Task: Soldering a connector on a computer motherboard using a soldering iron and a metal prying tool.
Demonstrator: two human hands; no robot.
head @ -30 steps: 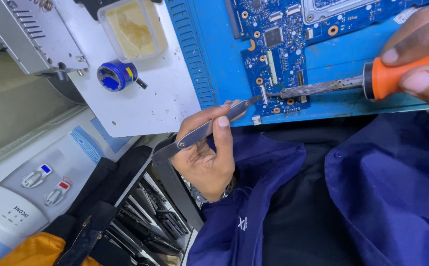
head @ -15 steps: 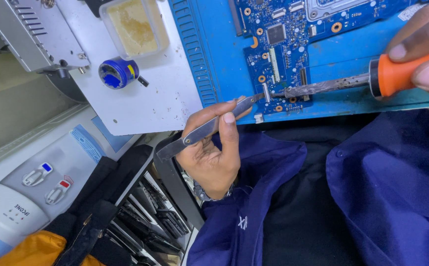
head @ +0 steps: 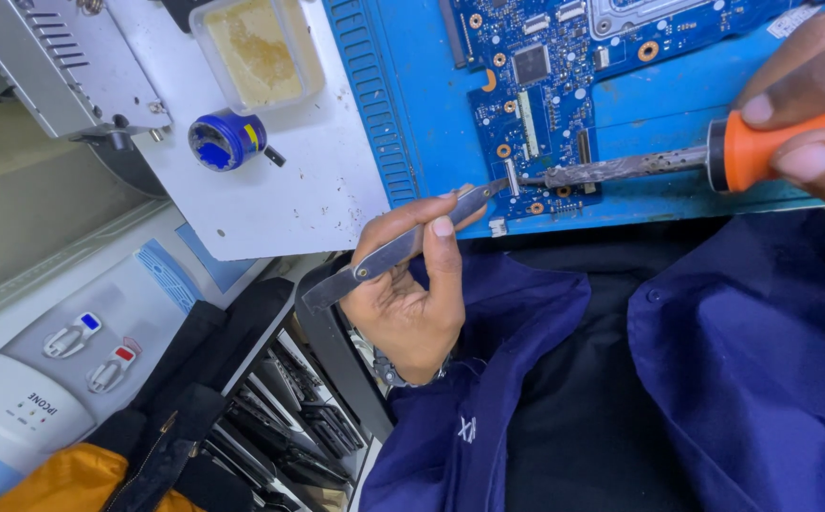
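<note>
Steel tweezers pinched, left hand

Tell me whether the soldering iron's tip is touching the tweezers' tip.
Cannot tell. In the head view the soldering iron tip and the tweezers tip meet at one small component on the circuit board; no gap or contact shows plainly.

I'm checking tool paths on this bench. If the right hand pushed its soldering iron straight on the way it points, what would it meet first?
Probably the tweezers tip, held by the left hand over the blue circuit board; the right hand aims the soldering iron there.
</note>
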